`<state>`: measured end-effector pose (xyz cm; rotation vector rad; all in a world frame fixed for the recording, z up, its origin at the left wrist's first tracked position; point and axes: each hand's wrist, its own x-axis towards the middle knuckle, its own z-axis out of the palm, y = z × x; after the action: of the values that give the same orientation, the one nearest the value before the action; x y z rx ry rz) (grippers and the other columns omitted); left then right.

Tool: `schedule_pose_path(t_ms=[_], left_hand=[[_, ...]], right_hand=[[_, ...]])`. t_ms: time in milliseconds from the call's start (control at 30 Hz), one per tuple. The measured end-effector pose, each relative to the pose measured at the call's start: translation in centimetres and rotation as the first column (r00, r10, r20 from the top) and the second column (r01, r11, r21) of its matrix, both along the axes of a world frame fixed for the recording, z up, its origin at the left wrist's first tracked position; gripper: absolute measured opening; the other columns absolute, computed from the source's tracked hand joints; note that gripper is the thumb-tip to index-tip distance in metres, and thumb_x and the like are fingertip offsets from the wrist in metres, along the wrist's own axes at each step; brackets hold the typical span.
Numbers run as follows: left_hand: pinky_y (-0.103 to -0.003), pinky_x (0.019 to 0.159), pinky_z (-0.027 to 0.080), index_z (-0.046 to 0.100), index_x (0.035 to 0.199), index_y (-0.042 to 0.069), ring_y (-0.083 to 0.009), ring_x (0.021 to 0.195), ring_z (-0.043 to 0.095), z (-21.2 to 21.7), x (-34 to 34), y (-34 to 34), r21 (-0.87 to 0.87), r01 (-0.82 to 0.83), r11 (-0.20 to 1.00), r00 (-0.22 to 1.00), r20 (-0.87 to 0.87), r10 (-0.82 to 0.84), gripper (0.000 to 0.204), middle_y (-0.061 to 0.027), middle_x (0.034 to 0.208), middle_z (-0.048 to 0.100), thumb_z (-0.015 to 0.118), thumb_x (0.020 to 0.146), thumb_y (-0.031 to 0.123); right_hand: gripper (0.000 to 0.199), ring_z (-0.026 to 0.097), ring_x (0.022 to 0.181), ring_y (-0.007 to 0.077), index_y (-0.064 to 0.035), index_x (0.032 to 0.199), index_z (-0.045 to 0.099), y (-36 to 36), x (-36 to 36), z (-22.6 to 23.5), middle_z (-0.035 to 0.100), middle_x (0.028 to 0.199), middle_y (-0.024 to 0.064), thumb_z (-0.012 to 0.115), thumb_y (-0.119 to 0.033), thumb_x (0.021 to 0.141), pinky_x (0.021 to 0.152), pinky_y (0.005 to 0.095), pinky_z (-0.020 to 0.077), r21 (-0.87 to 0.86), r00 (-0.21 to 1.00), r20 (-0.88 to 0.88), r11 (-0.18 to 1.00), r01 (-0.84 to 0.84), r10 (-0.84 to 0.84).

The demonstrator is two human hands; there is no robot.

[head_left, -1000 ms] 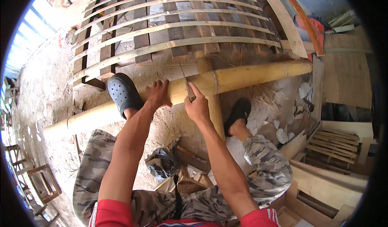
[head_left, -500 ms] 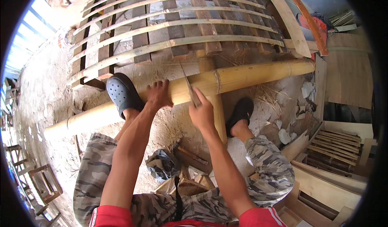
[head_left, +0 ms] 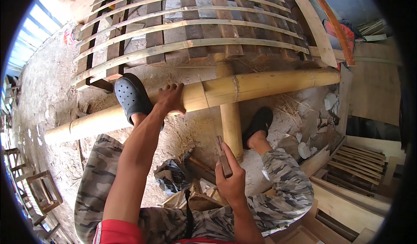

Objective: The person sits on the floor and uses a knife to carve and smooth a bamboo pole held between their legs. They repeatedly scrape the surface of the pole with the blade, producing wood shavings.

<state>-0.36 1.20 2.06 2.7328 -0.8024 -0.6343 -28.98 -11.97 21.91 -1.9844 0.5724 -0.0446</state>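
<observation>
A thick yellow bamboo pole (head_left: 278,82) lies crosswise in front of me, resting over another bamboo length (head_left: 231,131). My left hand (head_left: 170,100) grips the pole left of the second bamboo, fingers over its far side. My right hand (head_left: 231,179) is closed round the wooden handle of a hand saw (head_left: 225,160). The thin blade runs up from the handle, its far part against the pole just right of my left hand. My left foot, in a grey clog (head_left: 131,95), presses on the pole; the other clog (head_left: 259,123) stands right of the lower bamboo.
Beyond the pole is a rack of dark beams and pale bamboo slats (head_left: 191,44). A dark plastic bag (head_left: 171,174) and a hammer-like tool (head_left: 200,163) lie between my legs. Wooden frames (head_left: 352,205) stand at right, with a slatted wooden piece (head_left: 358,163).
My right hand has drawn the saw back toward me and down, so more of the blade shows on the near side of the pole. My left hand stays on the pole.
</observation>
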Motion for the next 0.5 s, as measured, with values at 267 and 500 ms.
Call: schedule_pose_path(t_ms=[267,500], left_hand=[[-0.064,0.101,0.046,0.036,0.155,0.015,-0.0456,0.133,0.053,-1.4,0.7,-0.5,0.047,0.030,0.998,0.997,0.071,-0.033,0.128,-0.0234,0.142,0.057,0.097,0.046,0.045],[-0.063,0.099,0.048,0.042,0.149,0.014,-0.0456,0.128,0.056,-0.6,0.5,0.1,0.006,0.045,0.999,0.999,-0.014,-0.045,0.118,-0.0234,0.138,0.059,0.096,0.048,0.043]], right_hand=[[0.054,0.069,0.117,0.0367,-0.0042,0.146,0.056,-3.9,16.0,-10.6,0.070,0.125,0.0259,0.062,-0.005,0.092,0.096,0.0375,0.0531,-0.094,0.998,0.052,0.995,-0.027,0.032],[0.058,0.066,0.122,0.0383,-0.0038,0.148,0.054,-1.7,10.3,-8.2,0.066,0.133,0.0269,0.064,-0.006,0.091,0.099,0.0382,0.0522,-0.063,0.999,0.034,0.998,-0.004,0.007]])
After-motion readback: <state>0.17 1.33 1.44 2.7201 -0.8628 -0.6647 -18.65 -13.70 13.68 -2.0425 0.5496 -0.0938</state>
